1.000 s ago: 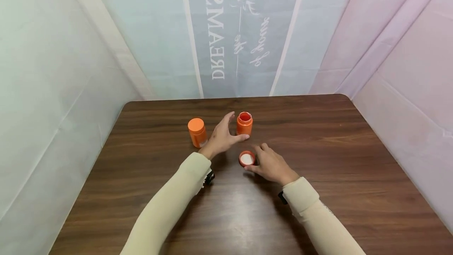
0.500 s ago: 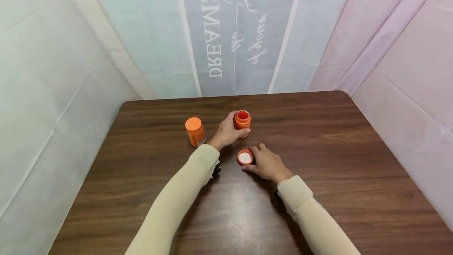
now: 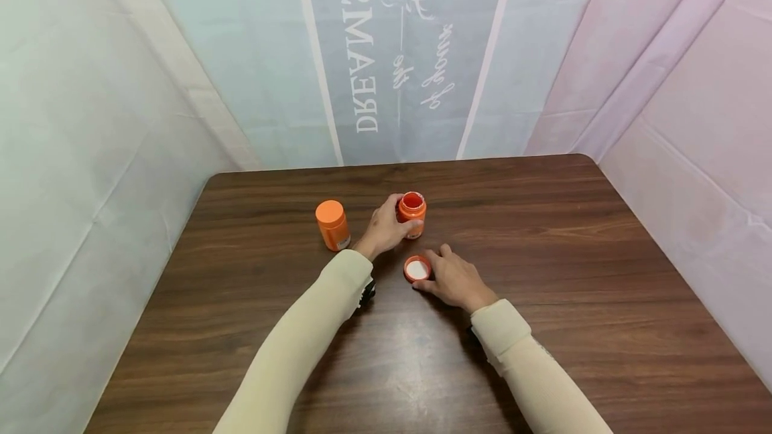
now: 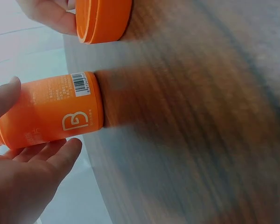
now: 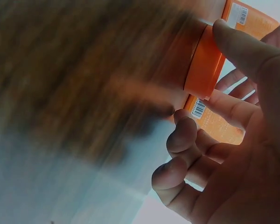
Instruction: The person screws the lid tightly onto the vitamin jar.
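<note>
My left hand (image 3: 386,225) holds an uncapped orange jar (image 3: 413,218) that stands upright, its mouth facing up. In the left wrist view, the thumb lies on one side of this jar (image 4: 51,109) and the fingers on the other. A barcode and white print show on its wall. Closer to me, an orange screw lid (image 3: 417,268) with a white inner face lies upturned on the table. The thumb and index finger of my right hand (image 3: 456,278) pinch the rim of the lid (image 5: 205,63); the other fingers are bent beside it.
A second orange jar (image 3: 333,225), capped, stands left of my left wrist. The brown wood-grain table (image 3: 573,273) reaches back to a printed cloth (image 3: 416,86), with pale cloth walls (image 3: 90,153) on both sides.
My left hand has moved right and taken hold of the uncapped jar, which has shifted slightly toward me. My right fingers have drawn in on the lid, which stays nearly in place.
</note>
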`<state>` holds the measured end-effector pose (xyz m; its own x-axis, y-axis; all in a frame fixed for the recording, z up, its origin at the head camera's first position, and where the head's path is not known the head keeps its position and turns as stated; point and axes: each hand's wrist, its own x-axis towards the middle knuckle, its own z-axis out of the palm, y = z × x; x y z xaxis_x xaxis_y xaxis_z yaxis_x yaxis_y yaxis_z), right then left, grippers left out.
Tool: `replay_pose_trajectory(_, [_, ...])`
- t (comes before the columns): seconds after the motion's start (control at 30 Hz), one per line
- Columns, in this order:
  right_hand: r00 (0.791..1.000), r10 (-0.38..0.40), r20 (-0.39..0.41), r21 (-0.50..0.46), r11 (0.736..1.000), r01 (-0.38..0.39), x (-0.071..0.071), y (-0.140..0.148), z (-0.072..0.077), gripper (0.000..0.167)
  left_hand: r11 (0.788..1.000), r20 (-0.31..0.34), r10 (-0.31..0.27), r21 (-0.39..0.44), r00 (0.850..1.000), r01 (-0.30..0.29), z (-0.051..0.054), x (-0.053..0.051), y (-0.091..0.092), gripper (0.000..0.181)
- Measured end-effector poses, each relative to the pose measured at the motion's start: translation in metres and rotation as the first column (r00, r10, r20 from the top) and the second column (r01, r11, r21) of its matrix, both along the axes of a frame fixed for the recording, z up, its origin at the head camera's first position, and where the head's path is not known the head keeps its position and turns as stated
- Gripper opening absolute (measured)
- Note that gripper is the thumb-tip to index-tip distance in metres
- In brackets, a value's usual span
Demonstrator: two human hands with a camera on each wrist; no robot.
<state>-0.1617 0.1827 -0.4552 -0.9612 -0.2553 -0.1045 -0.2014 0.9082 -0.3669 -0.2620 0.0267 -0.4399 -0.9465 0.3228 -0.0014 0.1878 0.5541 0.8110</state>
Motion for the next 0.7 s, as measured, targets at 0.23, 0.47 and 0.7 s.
replay_pose_trajectory(0.23, [1.0, -0.003, 0.002, -0.123, 0.992, 0.003, 0.004, 0.002, 0.002, 0.053, 0.999, 0.013, -0.054, -0.008, 0.998, 0.054, 0.002, 0.012, -0.011, 0.066])
replay_pose_trajectory(0.47, [0.999, -0.045, -0.013, -0.324, 0.945, 0.038, 0.008, 0.01, 0.011, 0.042, 0.989, -0.009, -0.146, -0.037, 0.989, 0.146, 0.002, 0.027, -0.029, 0.064])
replay_pose_trajectory(0.7, [0.997, -0.067, -0.044, -0.393, 0.918, 0.044, 0.014, 0.016, 0.016, 0.048, 0.984, -0.04, -0.18, -0.014, 0.983, 0.179, -0.004, 0.043, -0.048, 0.063])
